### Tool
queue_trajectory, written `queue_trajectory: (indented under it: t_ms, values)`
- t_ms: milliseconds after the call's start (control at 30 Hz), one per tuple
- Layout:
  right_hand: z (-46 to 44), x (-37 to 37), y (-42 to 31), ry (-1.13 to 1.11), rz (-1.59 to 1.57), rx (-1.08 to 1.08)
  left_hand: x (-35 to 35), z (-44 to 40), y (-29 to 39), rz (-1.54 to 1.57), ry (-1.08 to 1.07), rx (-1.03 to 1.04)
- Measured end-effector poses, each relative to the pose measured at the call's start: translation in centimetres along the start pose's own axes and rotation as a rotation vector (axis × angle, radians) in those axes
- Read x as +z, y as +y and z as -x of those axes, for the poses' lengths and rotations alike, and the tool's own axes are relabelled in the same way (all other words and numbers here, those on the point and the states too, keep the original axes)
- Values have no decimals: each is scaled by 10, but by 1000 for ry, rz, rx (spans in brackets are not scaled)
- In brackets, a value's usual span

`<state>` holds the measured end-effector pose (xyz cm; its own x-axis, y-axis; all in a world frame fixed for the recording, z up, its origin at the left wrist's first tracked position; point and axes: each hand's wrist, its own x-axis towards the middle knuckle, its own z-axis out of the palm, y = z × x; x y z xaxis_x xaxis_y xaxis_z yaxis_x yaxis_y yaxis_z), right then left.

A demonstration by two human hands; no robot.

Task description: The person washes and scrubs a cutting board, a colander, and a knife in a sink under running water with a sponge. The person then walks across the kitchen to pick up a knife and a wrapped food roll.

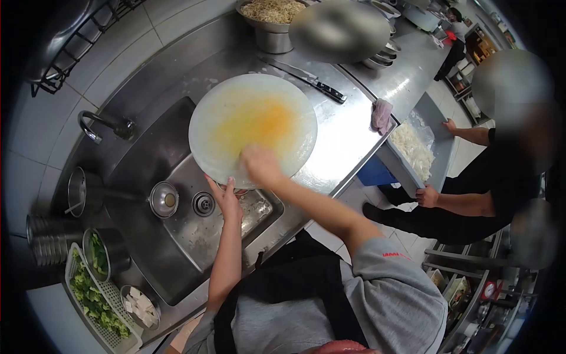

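Observation:
A round, pale cutting board [209, 121] with a yellow-orange stain across its middle lies on the steel counter and overhangs the sink edge. My left hand [229, 202] grips the near rim of the board from below, fingers closed around it. Under that rim, beside the hand, a small reddish edge shows; what it belongs to is hidden. My right hand [261, 167] is over the lower part of the board, smeared by motion, so its fingers and anything in them cannot be made out. Behind the board lies a black-handled knife [330, 91].
Below the board is a steel sink [177, 236] with a ladle [165, 199] and a faucet [106, 125]. A broccoli basket [134, 339] and tofu bowl [141, 307] stand left. On the right, a co-worker holds a grey tub [443, 138]; a cloth [382, 116] lies at the counter edge.

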<state>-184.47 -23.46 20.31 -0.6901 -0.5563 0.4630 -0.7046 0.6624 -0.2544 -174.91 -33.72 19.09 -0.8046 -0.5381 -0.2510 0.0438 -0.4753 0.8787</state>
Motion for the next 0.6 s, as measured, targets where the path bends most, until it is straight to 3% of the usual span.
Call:
queue_trajectory:
  t_ms: [67, 133, 167, 200, 267, 300, 333, 367, 400, 433, 500, 533, 600]
  values:
    - [35, -30, -17, 105, -76, -165, -8, 0, 1, 6, 19, 10]
    - [53, -39, 33, -41, 107, -82, -12, -1, 7, 34, -40, 42]
    - [46, -44, 75, 85, -103, -87, -13, -1, 10, 37, -17, 44]
    - [34, -51, 105, -51, -3, 258, -12, 1, 11, 4, -45, 49]
    - [-4, -67, 147, -11, 220, 399, -9, 10, 7, -41, -8, 34]
    - [-8, -60, 163, 135, 149, 394, -13, 14, 3, -37, 23, 46]
    - [-14, -46, 183, 228, 9, 507, -19, 15, -3, -51, 13, -13]
    - [-21, -39, 195, 414, -120, 467, -24, 19, -7, -63, 4, -79]
    - [-48, -90, 133, 393, -607, 911, -25, 24, -6, -11, 36, -123]
    - [-44, -62, 167, 479, -627, 782, -24, 21, -6, 1, 65, -112]
    - [-47, -30, 180, 251, -88, 582, -19, 14, -10, 37, 54, 6]
    - [-53, -13, 195, 151, 133, 336, -18, 7, -18, -36, 95, 77]
    - [-104, -3, 205, 25, 143, 369, -14, 2, -9, 16, 71, 54]
